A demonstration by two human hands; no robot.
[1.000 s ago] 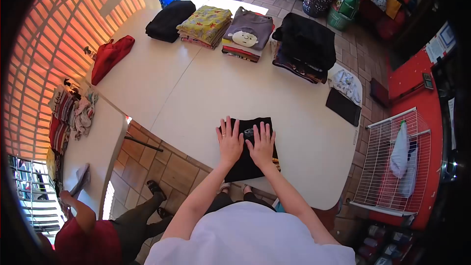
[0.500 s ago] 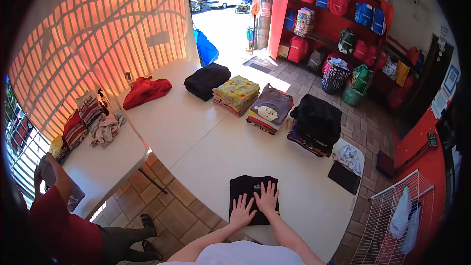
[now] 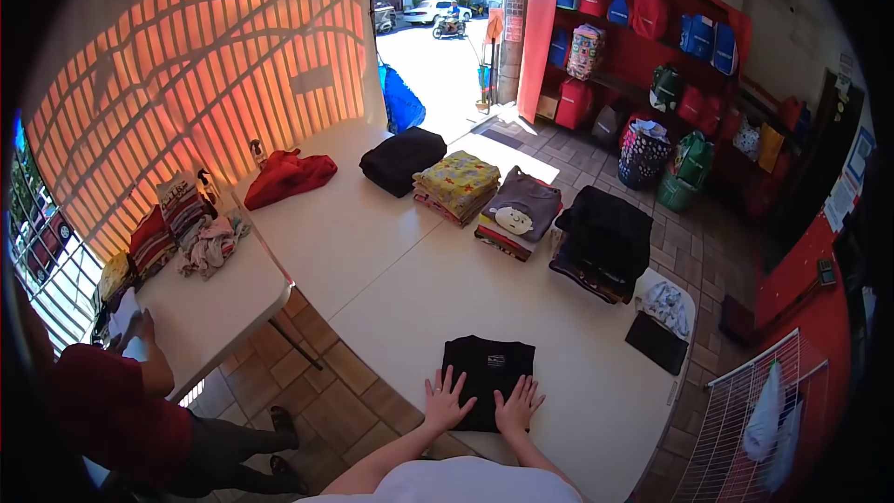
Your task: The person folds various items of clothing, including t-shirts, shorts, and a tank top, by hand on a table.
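Head view: left hand (image 3: 444,402) and right hand (image 3: 517,407) both flat, fingers spread, palms pressing the near edge of a folded black t-shirt with a small white chest print (image 3: 488,368). Nothing gripped. Shirt lies at the near edge of the white folding table (image 3: 391,279), just ahead of both hands. Beyond the hands, far side of the table: black garment pile (image 3: 603,233), grey shirt with cartoon face on a folded stack (image 3: 518,214), yellow patterned folded stack (image 3: 456,184), black folded bundle (image 3: 402,158), loose red cloth (image 3: 287,177). Left of the hands, a second person in a red top (image 3: 112,410) at a separate white table (image 3: 200,307).
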